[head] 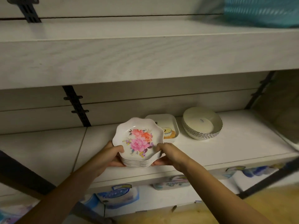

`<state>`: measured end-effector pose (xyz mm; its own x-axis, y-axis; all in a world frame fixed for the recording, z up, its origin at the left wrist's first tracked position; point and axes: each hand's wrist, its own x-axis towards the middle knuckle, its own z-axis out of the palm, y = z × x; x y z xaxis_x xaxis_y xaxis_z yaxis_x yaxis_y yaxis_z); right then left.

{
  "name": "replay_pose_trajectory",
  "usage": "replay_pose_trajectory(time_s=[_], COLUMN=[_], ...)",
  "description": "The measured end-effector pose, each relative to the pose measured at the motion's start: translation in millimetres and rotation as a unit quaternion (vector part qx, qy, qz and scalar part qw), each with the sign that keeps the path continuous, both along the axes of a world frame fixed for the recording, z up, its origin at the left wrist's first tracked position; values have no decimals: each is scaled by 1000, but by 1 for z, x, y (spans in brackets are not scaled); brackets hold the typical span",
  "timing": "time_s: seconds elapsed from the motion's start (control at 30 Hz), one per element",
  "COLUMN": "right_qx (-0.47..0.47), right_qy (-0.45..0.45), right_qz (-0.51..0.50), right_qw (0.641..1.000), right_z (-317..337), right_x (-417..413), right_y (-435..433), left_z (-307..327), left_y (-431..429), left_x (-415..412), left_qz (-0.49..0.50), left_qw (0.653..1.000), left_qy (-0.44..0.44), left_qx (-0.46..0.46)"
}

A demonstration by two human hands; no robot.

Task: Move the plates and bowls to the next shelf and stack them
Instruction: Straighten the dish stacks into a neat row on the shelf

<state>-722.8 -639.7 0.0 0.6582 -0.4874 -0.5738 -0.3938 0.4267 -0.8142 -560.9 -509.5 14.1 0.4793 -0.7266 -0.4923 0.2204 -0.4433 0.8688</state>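
A stack of several white scalloped plates (139, 139) with a pink and orange flower print is held just above the white middle shelf (234, 143). My left hand (111, 156) grips the stack's left side, thumb on the top rim and fingers underneath. My right hand (168, 153) grips its right side the same way. Behind the stack sits a pile of rectangular white dishes (169, 126) with a printed picture. To the right stands a stack of round white bowls (202, 125) with ribbed sides.
The upper shelf (145, 46) juts out above, with a turquoise basket (262, 10) at its right end. Black brackets (76, 105) run up the back wall. Blue and white packaged goods (118, 196) fill the shelf below. Wooden floor shows at the lower right.
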Motion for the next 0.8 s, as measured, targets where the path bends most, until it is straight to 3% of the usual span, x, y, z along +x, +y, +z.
replay_pose_trajectory(time_s=[0.23, 0.5, 0.8], right_qx=[-11, -78, -86], right_qy=[25, 47, 80], right_qz=[-49, -38, -70], right_qw=[998, 995, 991], right_z=[-6, -5, -22], right_x=[-82, -191, -276], right_y=[-45, -118, -190], left_z=[-3, -16, -39], left_y=[-48, -119, -198], left_x=[-76, -184, -256], left_qz=[-31, -41, -82], left_qw=[999, 997, 995], left_qy=[19, 51, 53], left_qx=[-15, -32, 15])
